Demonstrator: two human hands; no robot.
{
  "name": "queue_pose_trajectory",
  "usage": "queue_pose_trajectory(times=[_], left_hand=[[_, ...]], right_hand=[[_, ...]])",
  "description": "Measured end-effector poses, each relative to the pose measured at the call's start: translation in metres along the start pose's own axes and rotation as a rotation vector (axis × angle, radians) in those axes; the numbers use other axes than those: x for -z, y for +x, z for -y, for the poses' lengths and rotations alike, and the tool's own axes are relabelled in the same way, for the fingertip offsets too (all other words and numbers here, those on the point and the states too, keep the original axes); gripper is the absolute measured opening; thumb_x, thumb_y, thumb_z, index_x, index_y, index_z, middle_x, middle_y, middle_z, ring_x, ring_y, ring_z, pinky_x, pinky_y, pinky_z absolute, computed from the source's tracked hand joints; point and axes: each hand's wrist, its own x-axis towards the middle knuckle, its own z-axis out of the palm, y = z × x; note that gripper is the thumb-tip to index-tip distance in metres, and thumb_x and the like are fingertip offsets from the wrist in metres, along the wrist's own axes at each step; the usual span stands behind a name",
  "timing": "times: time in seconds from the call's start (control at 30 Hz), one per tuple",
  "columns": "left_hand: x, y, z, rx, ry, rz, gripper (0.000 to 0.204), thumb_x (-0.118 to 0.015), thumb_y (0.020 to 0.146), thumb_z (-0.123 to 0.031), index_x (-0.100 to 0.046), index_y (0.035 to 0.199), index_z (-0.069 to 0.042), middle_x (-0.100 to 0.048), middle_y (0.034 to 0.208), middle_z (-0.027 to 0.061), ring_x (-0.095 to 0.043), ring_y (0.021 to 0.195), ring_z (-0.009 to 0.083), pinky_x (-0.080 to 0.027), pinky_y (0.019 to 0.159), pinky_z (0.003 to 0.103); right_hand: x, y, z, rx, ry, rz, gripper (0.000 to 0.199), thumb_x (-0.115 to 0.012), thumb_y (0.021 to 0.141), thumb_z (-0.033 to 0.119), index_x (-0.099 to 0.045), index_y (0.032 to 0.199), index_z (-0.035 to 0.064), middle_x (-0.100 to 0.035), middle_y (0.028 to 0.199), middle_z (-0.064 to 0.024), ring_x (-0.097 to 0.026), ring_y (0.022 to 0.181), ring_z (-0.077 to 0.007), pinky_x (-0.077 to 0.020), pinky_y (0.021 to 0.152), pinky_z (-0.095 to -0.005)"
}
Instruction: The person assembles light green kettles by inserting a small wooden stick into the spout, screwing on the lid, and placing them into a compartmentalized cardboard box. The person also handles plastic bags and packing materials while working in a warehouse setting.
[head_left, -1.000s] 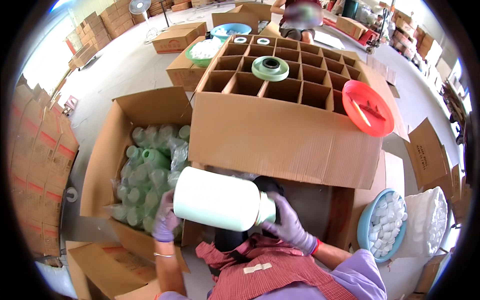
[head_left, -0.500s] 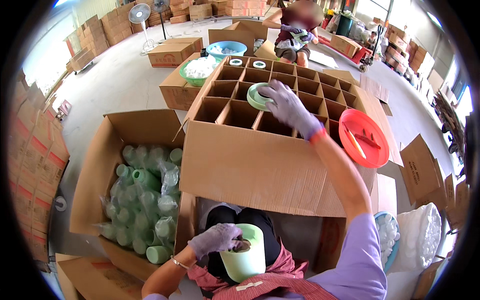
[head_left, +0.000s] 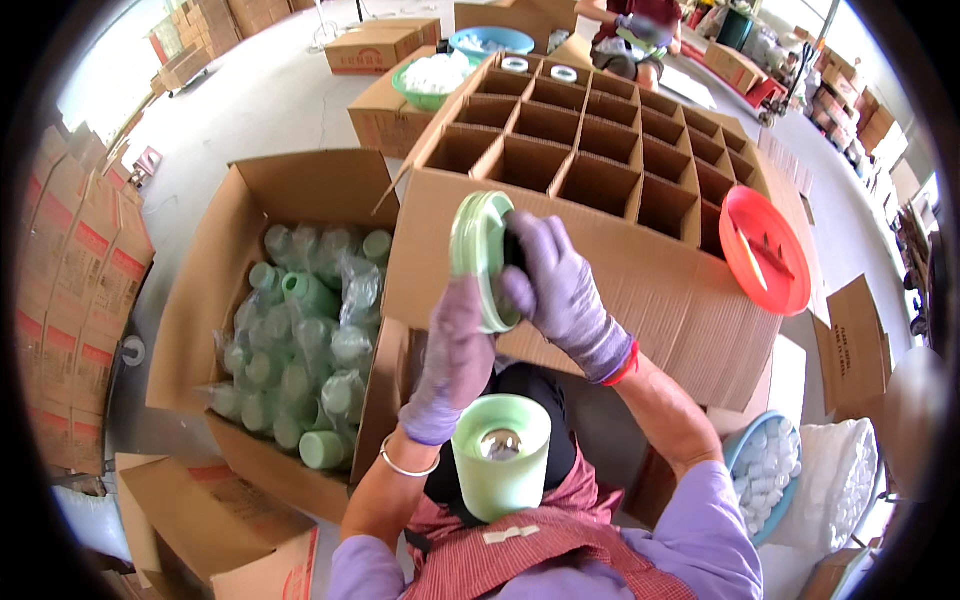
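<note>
In front of the divided carton, both my gloved hands hold a pale green round lid (head_left: 478,255), tilted on its edge. My right hand (head_left: 568,290) is closed on its right side, a dark patch showing between the fingers and the lid. My left hand (head_left: 450,365), slightly blurred, grips its lower left edge. On my lap, below the hands and touched by neither, stands a pale green cylindrical container (head_left: 500,475) with its open top up. Something shiny and metallic shows inside it.
The divided carton (head_left: 560,215) has two white-rimmed round pieces at its far end. A red tray (head_left: 768,275) with pointed tools sits on its right corner. To the left, an open box (head_left: 190,310) holds green bottles, some bagged. A co-worker (head_left: 635,45) sits beyond.
My right hand has brought the lid from above the carton's compartments toward me. My left hand has let go of the container and risen to the lid. The view has shifted.
</note>
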Motion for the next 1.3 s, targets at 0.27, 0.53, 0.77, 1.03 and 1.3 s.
queue_pose_trajectory(times=[0.27, 0.53, 0.77, 1.03, 1.3], left_hand=[[0.004, -0.032, -0.002, -0.415, 0.865, 0.176, 0.061, -0.058, 0.095, -0.028, -0.041, 0.145, 0.002, -0.041, 0.147, 0.0203, -0.044, 0.13, 0.038, -0.034, 0.112, 0.044], [-0.01, -0.059, 0.006, -0.359, 0.796, -0.034, 0.065, -0.053, 0.098, -0.037, -0.036, 0.148, 0.001, -0.037, 0.149, 0.0217, -0.042, 0.134, 0.0337, -0.035, 0.111, 0.042], [-0.001, -0.042, -0.033, -0.854, 1.485, 0.485, 0.057, -0.075, 0.073, -0.053, -0.068, 0.123, -0.026, -0.05, 0.141, 0.0168, -0.048, 0.125, 0.0418, -0.04, 0.104, 0.052], [0.091, -0.094, -0.007, -0.12, 1.089, 0.721, 0.061, -0.076, 0.081, -0.041, -0.063, 0.126, -0.002, -0.06, 0.128, 0.018, -0.055, 0.122, 0.0365, -0.043, 0.105, 0.045], [0.091, -0.101, 0.002, -0.102, 1.119, 0.817, 0.068, -0.059, 0.088, -0.057, -0.06, 0.129, -0.003, -0.058, 0.129, 0.0205, -0.051, 0.124, 0.04, -0.037, 0.109, 0.048]], right_hand=[[-0.016, -0.05, 0.016, -0.255, 0.407, -0.156, 0.029, -0.052, 0.096, 0.017, -0.052, 0.119, -0.0011, -0.059, 0.097, -0.0212, -0.064, 0.085, -0.0342, -0.0523, 0.075, -0.0387], [-0.007, -0.05, 0.036, -0.073, 0.226, -0.151, 0.063, -0.056, 0.096, 0.041, -0.036, 0.141, 0.0024, -0.06, 0.105, -0.0247, -0.065, 0.091, -0.0422, -0.0528, 0.076, -0.0432], [-0.007, -0.094, 0.002, -0.595, 1.337, 0.171, 0.027, -0.058, 0.094, 0.027, -0.058, 0.111, 0.006, -0.063, 0.084, -0.0093, -0.06, 0.064, -0.0208, -0.0489, 0.056, -0.0314], [-0.011, -0.14, -0.032, -0.815, 0.503, 0.269, 0.032, -0.055, 0.095, 0.023, -0.064, 0.114, -0.0013, -0.064, 0.083, -0.0079, -0.063, 0.072, -0.0164, -0.0518, 0.068, -0.0281], [-0.043, -0.144, 0.011, -0.439, 0.417, 0.529, 0.046, -0.046, 0.103, 0.034, -0.054, 0.133, -0.0001, -0.062, 0.122, -0.022, -0.06, 0.116, -0.033, -0.0473, 0.099, -0.0387]])
